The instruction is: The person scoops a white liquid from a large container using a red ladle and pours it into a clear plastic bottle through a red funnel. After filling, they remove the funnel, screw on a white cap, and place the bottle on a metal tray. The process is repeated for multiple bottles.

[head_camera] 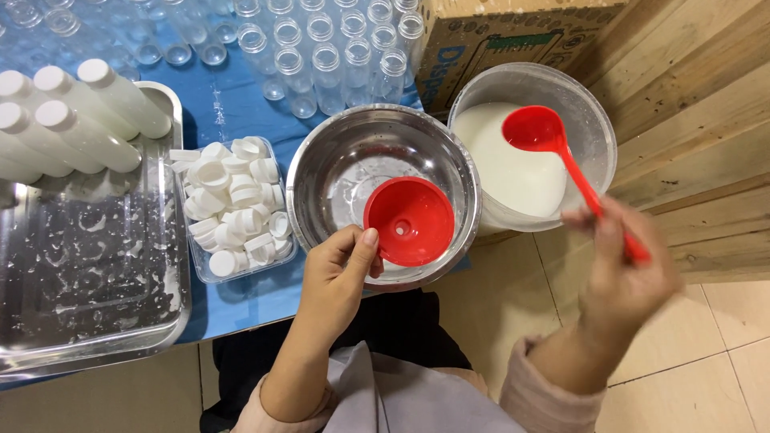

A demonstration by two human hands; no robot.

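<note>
The left hand (341,269) grips the rim of a smooth red plastic funnel (409,220) inside a polished steel bowl (321,160). The right hand (626,265) (blurred) is closed on the handle of a red ladle (533,128), held above a round tub (597,120) of white liquid.
</note>
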